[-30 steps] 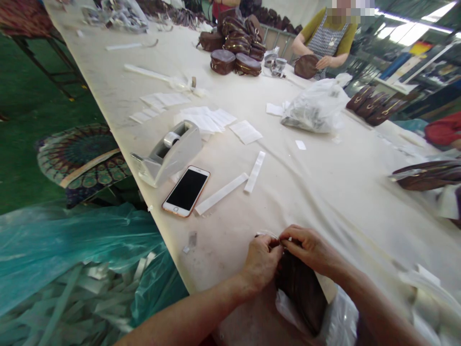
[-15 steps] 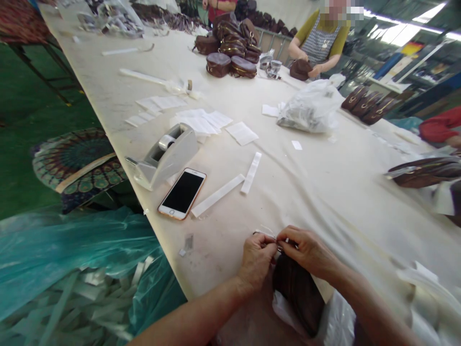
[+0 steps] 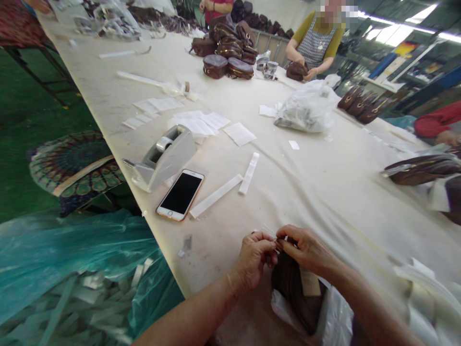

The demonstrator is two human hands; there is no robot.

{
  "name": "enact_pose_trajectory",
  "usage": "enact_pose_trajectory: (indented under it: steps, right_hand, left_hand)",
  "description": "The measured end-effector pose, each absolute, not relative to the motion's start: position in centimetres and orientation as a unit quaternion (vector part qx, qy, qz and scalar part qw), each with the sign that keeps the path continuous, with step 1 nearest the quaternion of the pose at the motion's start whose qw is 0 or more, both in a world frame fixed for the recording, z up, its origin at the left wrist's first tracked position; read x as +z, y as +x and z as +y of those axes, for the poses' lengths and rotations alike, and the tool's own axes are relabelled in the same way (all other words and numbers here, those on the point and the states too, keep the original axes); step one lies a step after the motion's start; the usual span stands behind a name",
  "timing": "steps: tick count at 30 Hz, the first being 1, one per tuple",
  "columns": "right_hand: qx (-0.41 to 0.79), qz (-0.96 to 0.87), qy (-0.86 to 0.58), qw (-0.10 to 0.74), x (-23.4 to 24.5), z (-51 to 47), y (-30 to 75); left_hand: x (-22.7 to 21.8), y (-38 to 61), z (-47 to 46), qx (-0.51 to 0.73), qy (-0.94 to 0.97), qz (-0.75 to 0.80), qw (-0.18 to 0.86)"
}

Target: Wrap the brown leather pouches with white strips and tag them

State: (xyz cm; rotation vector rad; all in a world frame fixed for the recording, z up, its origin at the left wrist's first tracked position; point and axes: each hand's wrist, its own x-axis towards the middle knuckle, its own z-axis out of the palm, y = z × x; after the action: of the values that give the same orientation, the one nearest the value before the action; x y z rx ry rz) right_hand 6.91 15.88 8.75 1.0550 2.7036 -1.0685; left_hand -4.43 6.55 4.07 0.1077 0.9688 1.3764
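Observation:
Over the top end of a dark brown leather bag, my left hand and my right hand meet with pinched fingertips. Between them is a thin white string, its loose strands sticking out past the left fingers; the exact grip is partly hidden by my fingers. A tan paper tag lies against the bag just below my right hand. White plastic wrapping surrounds the bag's lower part.
Left of my hands lie a smartphone, a tape dispenser and white strips. Farther off are a plastic bag and piled brown bags. A co-worker in an apron handles another bag. Scraps fill a teal plastic sack.
My left hand has turned slightly and its lower fingers have curled, while both pinches stay together. The tan tag now shows face-on over the bag; before, only its edge side was visible.

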Motion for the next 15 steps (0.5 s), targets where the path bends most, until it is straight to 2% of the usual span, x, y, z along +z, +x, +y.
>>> enact_pose_trajectory:
  steps: [6,15]
  right_hand:
    - [-0.391,0.854,0.337,0.065,11.0,15.4,7.8]
    - [-0.342,0.823,0.447,-0.077,10.1,12.4,9.5]
  left_hand:
    - [3.9,-5.2,6.5,0.617,0.000,0.335,0.712]
    - [3.8,-5.0,5.7,0.638,-0.022,0.319,0.700]
